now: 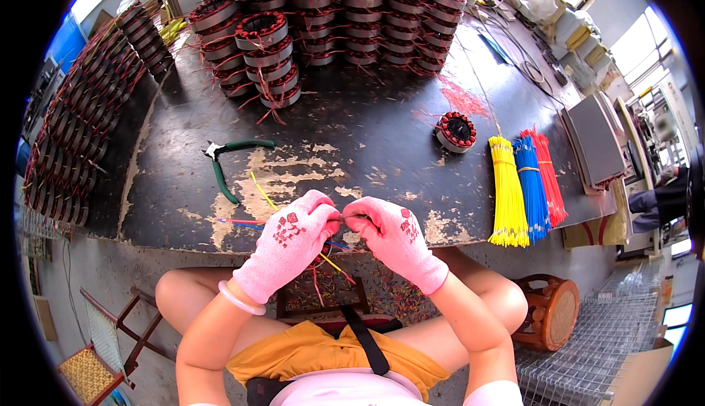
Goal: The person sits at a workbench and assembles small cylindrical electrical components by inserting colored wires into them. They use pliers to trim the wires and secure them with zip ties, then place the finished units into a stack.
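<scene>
Both my hands wear pink knit gloves and meet fingertip to fingertip over the table's front edge. My left hand (290, 233) is closed in a pinch, and my right hand (393, 233) pinches right beside it; whatever thin thing sits between the fingertips is too small to make out. Out from under the left hand run a yellow wire (263, 190), red wires (246, 221) and blue wire, toward the left. Below the hands, more wire ends (334, 265) stick out near a dark, mostly hidden part. Green-handled cutters (222, 157) lie spread on the table to the left.
A single wound motor stator (456, 132) sits at the right. Bundles of yellow wires (507, 193), blue wires (530, 185) and red wires (547, 178) lie beyond it. Stacked stators (360, 16) line the back and left (81, 134). A wooden stool (547, 312) stands by my right knee.
</scene>
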### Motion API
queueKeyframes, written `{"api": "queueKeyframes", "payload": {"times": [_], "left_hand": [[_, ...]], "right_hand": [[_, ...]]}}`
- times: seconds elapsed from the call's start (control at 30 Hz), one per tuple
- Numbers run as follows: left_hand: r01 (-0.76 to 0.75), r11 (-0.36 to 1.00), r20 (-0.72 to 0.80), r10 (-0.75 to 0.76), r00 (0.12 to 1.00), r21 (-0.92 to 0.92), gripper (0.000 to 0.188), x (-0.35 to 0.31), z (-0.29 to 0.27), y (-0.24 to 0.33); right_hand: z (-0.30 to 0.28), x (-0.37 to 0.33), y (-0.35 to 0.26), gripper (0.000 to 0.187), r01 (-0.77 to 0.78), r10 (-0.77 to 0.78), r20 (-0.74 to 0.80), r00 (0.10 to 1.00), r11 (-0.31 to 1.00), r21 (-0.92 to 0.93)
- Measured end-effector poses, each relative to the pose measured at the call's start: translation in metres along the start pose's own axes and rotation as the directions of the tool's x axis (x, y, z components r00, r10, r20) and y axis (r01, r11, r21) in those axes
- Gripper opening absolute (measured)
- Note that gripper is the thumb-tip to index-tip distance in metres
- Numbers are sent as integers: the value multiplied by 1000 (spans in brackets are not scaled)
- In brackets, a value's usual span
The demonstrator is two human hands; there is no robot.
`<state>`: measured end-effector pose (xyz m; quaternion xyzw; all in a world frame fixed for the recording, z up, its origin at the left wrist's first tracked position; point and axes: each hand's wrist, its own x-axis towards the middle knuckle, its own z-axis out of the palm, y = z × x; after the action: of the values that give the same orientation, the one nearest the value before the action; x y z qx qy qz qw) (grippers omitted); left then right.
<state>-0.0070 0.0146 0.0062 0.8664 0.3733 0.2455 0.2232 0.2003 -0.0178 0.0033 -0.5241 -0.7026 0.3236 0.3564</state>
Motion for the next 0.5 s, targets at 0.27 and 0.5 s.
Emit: {"api": "queueKeyframes", "payload": {"times": [0.27, 0.5], "left_hand": [[-1, 999, -104, -3, 995, -36, 18, -8, 12, 5], [-38, 999, -154, 33, 988, -31, 16, -5, 27, 0]], "right_hand": [[-7, 9, 0, 14, -171, 155, 143, 977, 979, 109], [-11, 11, 17, 24, -311, 275, 183, 944, 926, 215]]}}
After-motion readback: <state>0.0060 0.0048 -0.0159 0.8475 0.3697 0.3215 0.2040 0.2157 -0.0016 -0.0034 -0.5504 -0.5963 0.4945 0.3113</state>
